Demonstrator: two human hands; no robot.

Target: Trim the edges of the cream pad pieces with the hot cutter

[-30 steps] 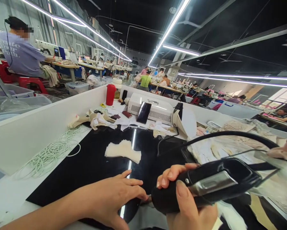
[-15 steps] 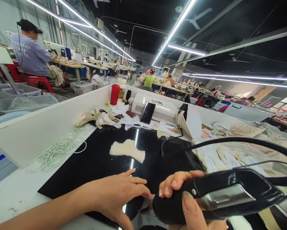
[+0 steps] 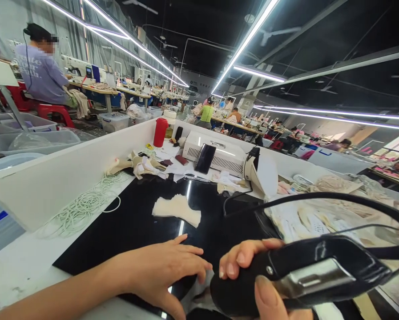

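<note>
My right hand (image 3: pixel 252 266) is wrapped round a thick black corded handheld tool (image 3: pixel 312 271) with a metal lever or plate on its side. Its tip points down and left, and my own fingers and the tool body partly hide it. My left hand (image 3: pixel 172 271) lies palm down with fingers spread, its fingertips close to the tip. Between them shows a blurred whitish piece (image 3: pixel 206 298); whether my left fingers touch it I cannot tell. Beyond my left hand a small stack of cream fabric pieces (image 3: pixel 175 210) rests on the glossy black board (image 3: pixel 119 235).
A tangle of pale green cord (image 3: pixel 86 200) lies along the white side wall (image 3: pixel 69 173). At the back stand a red bottle (image 3: pixel 160 132), a phone (image 3: pixel 205 158) and a white vented box (image 3: pixel 226 153). Bagged pieces (image 3: pixel 312 218) and the tool's black cable (image 3: pixel 336 195) are at right.
The tool and my right hand have shifted very slightly left. More of the whitish piece shows by the tip. My left hand has hardly moved; the cream stack stays put.
</note>
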